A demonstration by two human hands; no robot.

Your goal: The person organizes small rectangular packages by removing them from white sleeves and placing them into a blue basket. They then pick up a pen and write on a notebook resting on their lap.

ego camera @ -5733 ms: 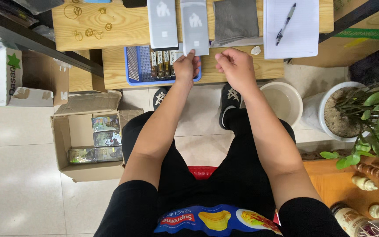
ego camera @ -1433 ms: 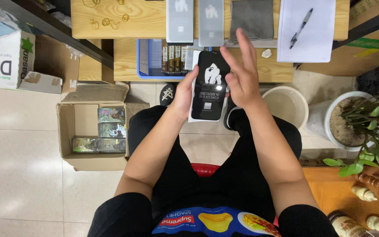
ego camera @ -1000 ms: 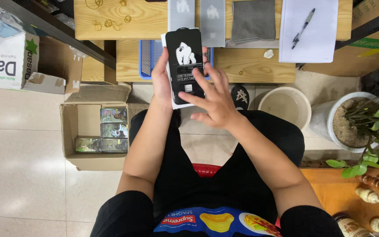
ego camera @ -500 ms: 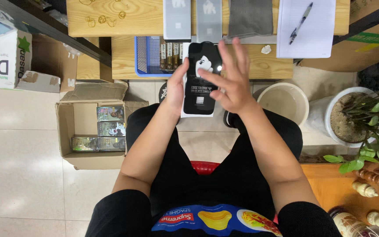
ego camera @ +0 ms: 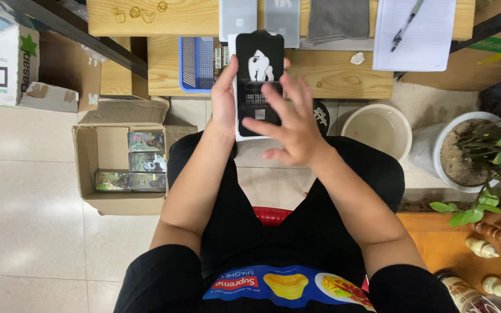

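Note:
My left hand (ego camera: 224, 95) grips a flat black package (ego camera: 258, 64) with a white picture on its face, held upright above my lap by its left edge. My right hand (ego camera: 288, 124) lies spread over the lower front of the package, fingers apart and touching it. Just beyond the package, on the low wooden table (ego camera: 331, 75), sits a blue mesh basket (ego camera: 197, 61) holding several similar packs. Two grey flat packages (ego camera: 239, 17) lie on the upper wooden shelf.
An open cardboard box (ego camera: 126, 156) with several small packs stands on the tiled floor at my left. A white box (ego camera: 4, 64) sits far left. A pale bucket (ego camera: 378, 127), a potted plant (ego camera: 488, 156), a notepad with a pen (ego camera: 416, 32) and a grey cloth (ego camera: 337, 20) are to the right.
The hands took a black package from the basket and raised it over the lap. It shifted between the hands; now the left holds it and the right spreads over its front.

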